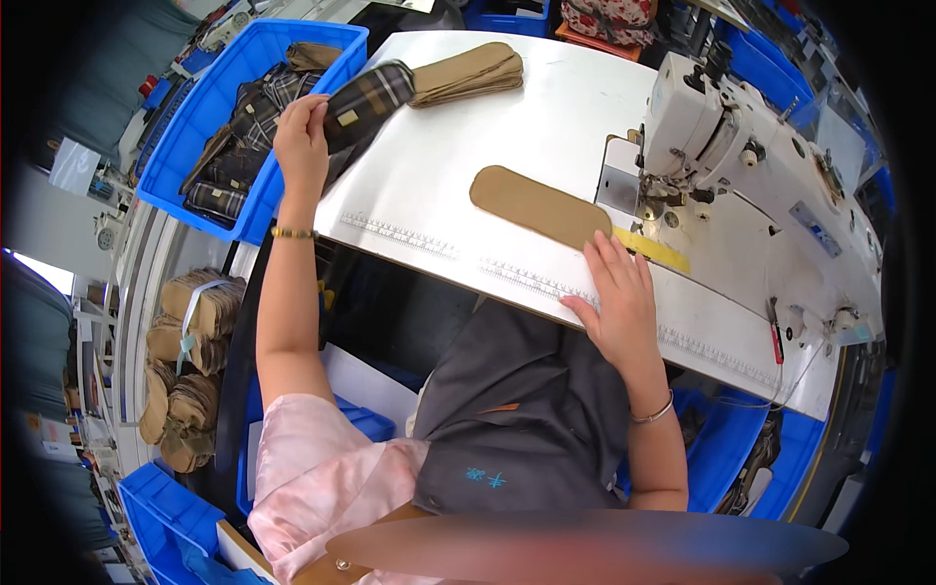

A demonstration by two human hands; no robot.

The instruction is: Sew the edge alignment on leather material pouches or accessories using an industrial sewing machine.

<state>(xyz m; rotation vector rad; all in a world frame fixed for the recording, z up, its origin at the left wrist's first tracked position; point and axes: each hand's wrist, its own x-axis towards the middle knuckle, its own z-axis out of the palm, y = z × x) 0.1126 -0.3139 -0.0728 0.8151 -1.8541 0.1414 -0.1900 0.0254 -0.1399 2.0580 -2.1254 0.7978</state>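
Note:
My left hand (302, 141) pinches the end of a dark plaid fabric piece (369, 105) with a small pale label, up beside the blue bin (255, 195). The piece hangs over the table's left edge, its far end near a stack of tan sole-shaped pieces (468, 76). A single tan sole-shaped piece (541, 207) lies flat on the white table in front of the sewing machine (697, 136). My right hand (624, 307) is open, fingers stretched, fingertips at the right end of that piece. Next to them runs a yellow strip (653, 249).
More plaid pieces (229, 166) fill the blue bin. Small red-handled snips (776, 336) lie at the table's right. Printed rulers (531, 280) run along the front edge. Tied bundles of tan pieces (195, 322) stand at the left. Blue trays (721, 448) sit below the table.

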